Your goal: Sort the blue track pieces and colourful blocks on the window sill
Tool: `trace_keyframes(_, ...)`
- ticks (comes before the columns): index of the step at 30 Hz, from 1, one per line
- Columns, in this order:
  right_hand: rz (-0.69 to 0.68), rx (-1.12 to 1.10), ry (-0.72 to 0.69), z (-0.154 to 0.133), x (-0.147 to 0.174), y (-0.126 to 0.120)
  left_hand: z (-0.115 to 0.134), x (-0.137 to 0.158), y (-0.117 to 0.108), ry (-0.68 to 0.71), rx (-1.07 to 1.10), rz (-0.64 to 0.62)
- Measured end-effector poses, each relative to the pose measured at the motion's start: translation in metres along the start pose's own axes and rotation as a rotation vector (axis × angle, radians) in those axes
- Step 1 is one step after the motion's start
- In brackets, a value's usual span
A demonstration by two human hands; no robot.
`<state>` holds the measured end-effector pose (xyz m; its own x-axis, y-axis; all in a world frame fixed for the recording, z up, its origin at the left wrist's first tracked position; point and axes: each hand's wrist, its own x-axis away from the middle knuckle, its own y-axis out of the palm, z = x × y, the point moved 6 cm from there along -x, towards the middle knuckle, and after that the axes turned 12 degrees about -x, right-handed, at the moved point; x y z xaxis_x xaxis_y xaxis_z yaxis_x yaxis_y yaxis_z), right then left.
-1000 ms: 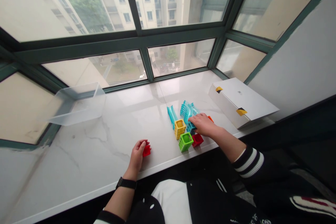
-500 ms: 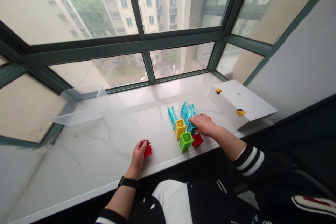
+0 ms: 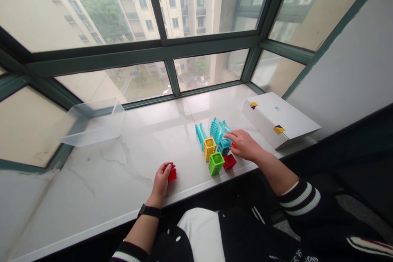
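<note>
On the marble-look windowsill (image 3: pixel 138 139): a small cluster of hollow plastic toy blocks and turquoise track pieces sits near the front edge, toward the person's right.
Right hand (image 3: pixel 243 144): reaches over the cluster from the right, fingers extended and lightly curved, thumb apart below them; an orange-red piece (image 3: pixel 234 145) shows in that gap, though whether it is pinched I cannot tell.
Blue block (image 3: pixel 224 146): just left of the right thumb and below the index fingertip, far nearer this hand than the other; open top upward, no clear long axis; contact with the fingertips is uncertain.
Left hand (image 3: pixel 162 178): well apart from the cluster, thumb and fingers closed around a small red block (image 3: pixel 172 175).
Around the blue block: yellow block (image 3: pixel 209 149) upright on its left, green block (image 3: pixel 216 163) upright in front, dark red block (image 3: pixel 229 162) tilted at the near right.
Turquoise tracks: a straight chute (image 3: pixel 201 136) runs away toward the window behind the yellow block; curved track (image 3: pixel 217 130) lies behind the blue one.
Hard to see: most of the orange-red piece, the held block's far side, the curved track's near end.
</note>
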<state>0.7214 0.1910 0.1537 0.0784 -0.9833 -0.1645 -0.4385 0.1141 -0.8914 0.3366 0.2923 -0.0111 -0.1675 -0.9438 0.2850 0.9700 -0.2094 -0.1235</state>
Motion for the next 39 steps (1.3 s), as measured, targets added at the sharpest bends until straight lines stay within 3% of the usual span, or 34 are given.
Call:
trace_keyframes(7,0.536,-0.25,-0.105,-0.037,0.039,-0.029,-0.002,0.0,-0.003,-0.063,0.1,0.04)
trace_keyframes(11,0.698,-0.344,-0.186,-0.064,0.043,-0.031,0.013,0.008,0.007,-0.124,0.243,-0.052)
trace_keyframes(16,0.641,-0.429,-0.327,-0.108,0.029,-0.02,0.062,0.029,0.03,-0.118,0.484,-0.294)
trace_keyframes(21,0.48,-0.427,-0.441,-0.147,0.012,-0.017,0.12,0.058,0.046,-0.011,0.514,-0.404)
trace_keyframes(25,0.282,-0.391,-0.476,-0.167,0.0,-0.008,0.148,0.074,0.056,0.057,0.53,-0.464)
trace_keyframes(28,0.159,-0.381,-0.492,-0.176,-0.005,0.001,0.158,0.082,0.063,0.104,0.531,-0.526)
trace_keyframes(32,0.17,-0.419,-0.505,-0.18,-0.005,0.004,0.156,0.084,0.068,0.141,0.524,-0.575)
trace_keyframes(39,0.183,-0.408,-0.452,-0.174,-0.003,0.006,0.136,0.071,0.061,0.175,0.34,-0.418)
